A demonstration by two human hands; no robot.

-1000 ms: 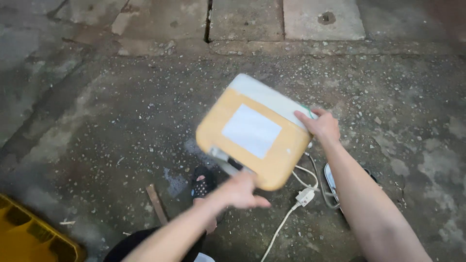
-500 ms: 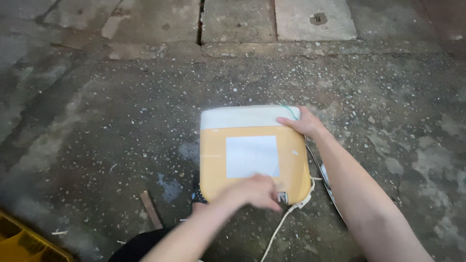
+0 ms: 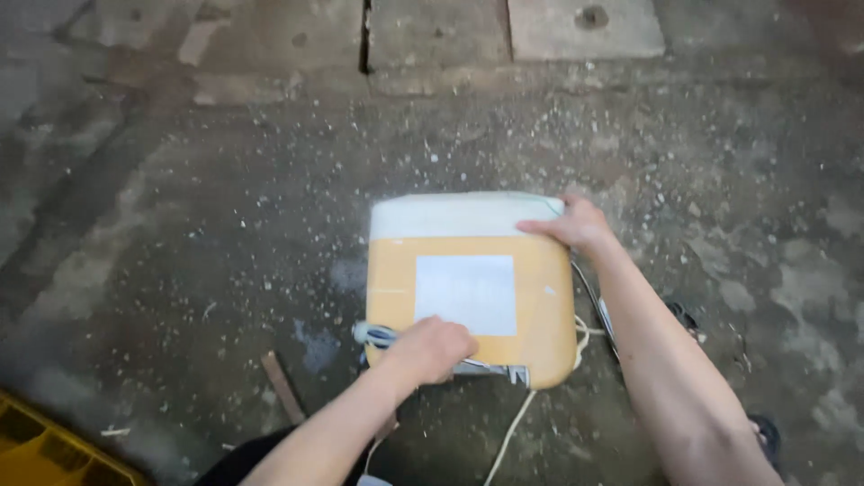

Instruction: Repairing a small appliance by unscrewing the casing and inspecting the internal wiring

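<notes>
The orange-and-cream box (image 3: 470,288) now lies squarer on the concrete floor (image 3: 180,225) than 0.5 s ago. Right hand (image 3: 573,225) presses flat on its far corner, left hand (image 3: 432,349) is curled at its near edge, over a white cable (image 3: 508,436).

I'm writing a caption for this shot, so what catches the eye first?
An orange-and-white box with a pale label lies flat on the speckled concrete floor at centre. The right hand rests on its far right corner, and the left hand is closed at its near edge. A white cord trails toward the viewer.
</notes>
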